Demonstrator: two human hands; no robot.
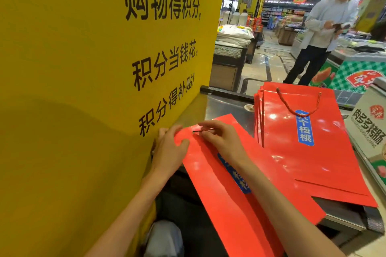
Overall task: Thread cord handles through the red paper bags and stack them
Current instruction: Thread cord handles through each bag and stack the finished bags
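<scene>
The red bag being worked (240, 175) lay flat, long axis running diagonally from the person's lap up and away to its top edge, which sat right under both hands. The right hand (221, 137) was pinched, thumb and forefinger closed on the dark stiff tip of a cord (200, 131). That tip pointed to the left of the right hand, straight toward the left hand (170, 148), lying roughly across the bag's short side, approx. parallel to the top edge. The rest of the cord wasn't visible; prob. hidden under the right palm, can't tell.

The left hand lay just beside the tip, fingers curled over the bag's top corner and thumb pressed on the red face, holding the paper down, not gripping the cord. The punched hole itself couldn't be made out; judging by where the tip aimed, it was between the two thumbs, nearer the right hand. So the feed looked like a right-hand job w/ the left only steadying.

To the right of the right hand and further out, the finished stack (309, 148) lay flat, top bag showing a looped red cord handle (296, 106). The stack sat near the worked bag, on the right hand's side, so that hand was the nearer one for stacking.
</scene>
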